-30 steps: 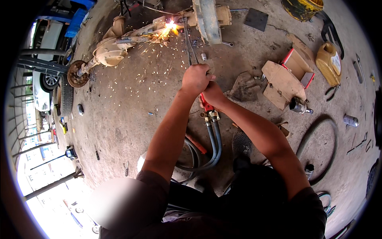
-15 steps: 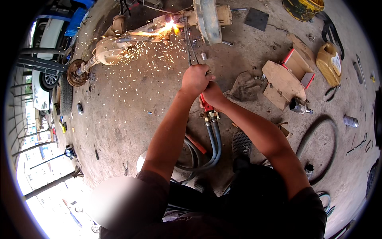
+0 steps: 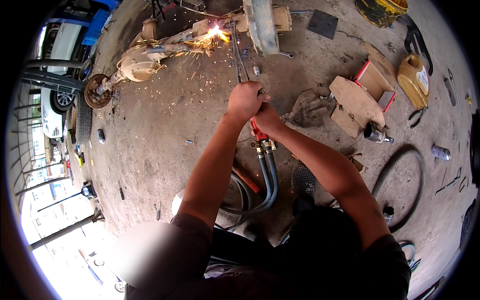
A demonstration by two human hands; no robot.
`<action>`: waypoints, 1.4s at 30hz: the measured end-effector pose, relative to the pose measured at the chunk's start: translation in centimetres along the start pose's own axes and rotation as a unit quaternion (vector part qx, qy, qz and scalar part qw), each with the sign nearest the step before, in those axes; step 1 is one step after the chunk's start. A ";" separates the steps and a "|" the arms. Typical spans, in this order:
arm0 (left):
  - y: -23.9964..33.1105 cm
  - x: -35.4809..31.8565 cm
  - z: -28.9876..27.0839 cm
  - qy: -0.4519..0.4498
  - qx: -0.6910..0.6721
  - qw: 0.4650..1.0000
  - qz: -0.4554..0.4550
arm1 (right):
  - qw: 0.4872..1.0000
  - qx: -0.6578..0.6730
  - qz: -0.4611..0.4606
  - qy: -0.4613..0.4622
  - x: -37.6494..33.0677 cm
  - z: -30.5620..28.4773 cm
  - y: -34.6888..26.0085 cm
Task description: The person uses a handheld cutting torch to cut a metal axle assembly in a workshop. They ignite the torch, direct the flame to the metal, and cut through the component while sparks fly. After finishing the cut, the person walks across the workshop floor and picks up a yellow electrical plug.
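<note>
My left hand (image 3: 243, 100) grips the slim metal tubes of a cutting torch (image 3: 238, 60) near its valve end. Just behind it, my right hand (image 3: 267, 120) is closed around the torch's red handle (image 3: 258, 134). Two grey hoses (image 3: 270, 175) run from the handle back toward my body. At the torch tip a bright flame (image 3: 216, 33) throws sparks against a rusty vehicle axle (image 3: 155, 50) lying on the concrete floor. The axle ends in a round brake hub (image 3: 96, 90) at the left.
A pale metal beam (image 3: 260, 25) stands by the flame. To the right lie an open cardboard box (image 3: 360, 97), a yellow jug (image 3: 414, 80), a black rubber ring (image 3: 400, 185) and a spray can (image 3: 441, 152). A white car (image 3: 52, 100) is parked at the far left.
The torch and both hands stay nearly in place. The spray of sparks over the axle and floor has shifted and thinned.
</note>
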State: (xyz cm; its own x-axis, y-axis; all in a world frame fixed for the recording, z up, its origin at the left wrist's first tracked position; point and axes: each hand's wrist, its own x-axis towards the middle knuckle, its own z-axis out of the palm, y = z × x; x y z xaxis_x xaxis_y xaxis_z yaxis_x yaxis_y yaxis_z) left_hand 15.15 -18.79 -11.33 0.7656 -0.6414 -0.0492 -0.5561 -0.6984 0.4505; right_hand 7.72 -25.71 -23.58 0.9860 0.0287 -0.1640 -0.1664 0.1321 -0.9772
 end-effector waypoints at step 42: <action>-0.4 -0.6 0.4 0.029 -0.017 0.999 0.023 | 0.995 0.053 0.081 0.011 -0.8 0.4 -1.4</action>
State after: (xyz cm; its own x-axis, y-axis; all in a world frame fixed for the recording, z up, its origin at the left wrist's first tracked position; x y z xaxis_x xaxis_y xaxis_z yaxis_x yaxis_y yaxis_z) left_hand 14.80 -18.24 -11.85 0.7582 -0.6516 0.0238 -0.5799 -0.6571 0.4816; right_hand 7.15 -25.48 -21.97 0.9457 0.0372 -0.3229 -0.3225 0.2313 -0.9179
